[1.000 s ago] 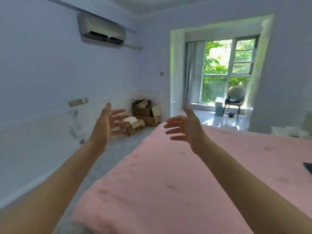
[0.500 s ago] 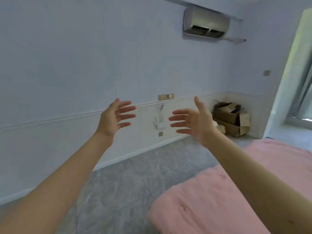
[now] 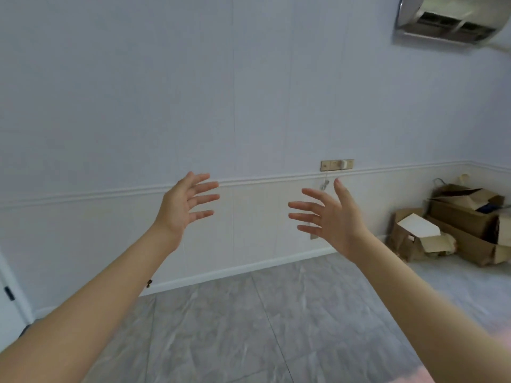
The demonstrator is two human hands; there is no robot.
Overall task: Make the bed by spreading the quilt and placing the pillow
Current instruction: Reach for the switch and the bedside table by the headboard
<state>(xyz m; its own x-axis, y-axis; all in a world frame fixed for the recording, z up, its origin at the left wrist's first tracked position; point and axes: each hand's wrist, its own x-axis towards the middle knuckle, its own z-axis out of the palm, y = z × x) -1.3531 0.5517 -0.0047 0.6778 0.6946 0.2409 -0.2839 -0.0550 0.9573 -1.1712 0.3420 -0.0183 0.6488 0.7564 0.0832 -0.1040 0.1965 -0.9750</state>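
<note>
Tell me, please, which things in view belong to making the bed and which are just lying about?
Part of the job: left hand and right hand, both open and empty; pink bedding, just a sliver at the bottom right corner.

Lying about: cardboard boxes, air conditioner, wall socket strip.

A room in a home is showing here: a wall air conditioner (image 3: 445,20) is hanging high on a pale panelled wall (image 3: 193,92), a grey tiled floor (image 3: 249,327) is spreading below, and cardboard boxes (image 3: 456,225) are piling in the corner.
</note>
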